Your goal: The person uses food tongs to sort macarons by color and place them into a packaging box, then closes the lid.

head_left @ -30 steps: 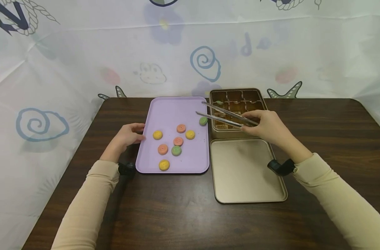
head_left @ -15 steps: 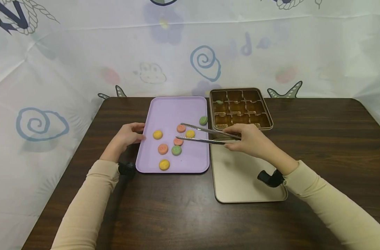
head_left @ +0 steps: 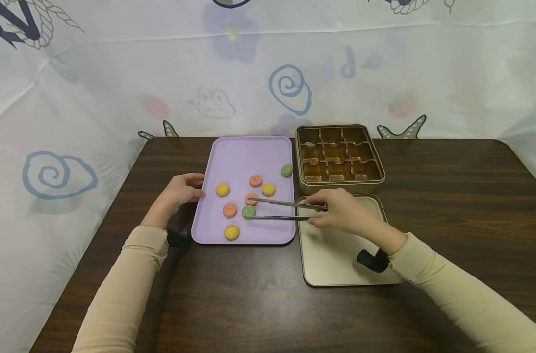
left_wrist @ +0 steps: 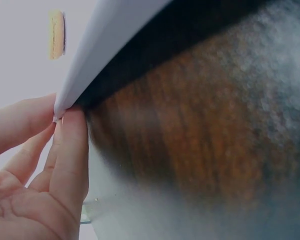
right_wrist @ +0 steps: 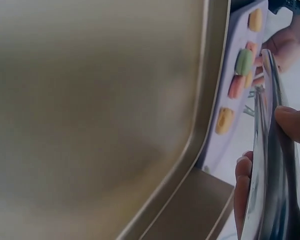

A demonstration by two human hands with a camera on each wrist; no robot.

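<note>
My left hand (head_left: 182, 189) pinches the left rim of a lilac tray (head_left: 250, 152); the left wrist view shows the thumb on one side of the tray edge and the fingers on the other. Several yellow, pink and green macarons lie scattered on it. My right hand (head_left: 336, 211) grips metal tongs (head_left: 290, 204) from the right, arms spread apart. One tip is over a pink macaron (head_left: 251, 198), the other at the near edge of a green macaron (head_left: 248, 212). Whether the tips touch them I cannot tell. In the right wrist view, the thumb presses the tongs (right_wrist: 277, 165).
A gold tin (head_left: 344, 187) with a brown divided insert stands behind right of the tray; something small and green sits in a left compartment. A flat gold lid (head_left: 338, 264) lies in front of the tin, under the right hand. A yellow macaron (head_left: 231, 232) is nearest the tray's front.
My right hand has come from over the tin down toward me and slightly left, bringing the spread tongs to the pink and green macarons. The left hand keeps its place at the tray.
</note>
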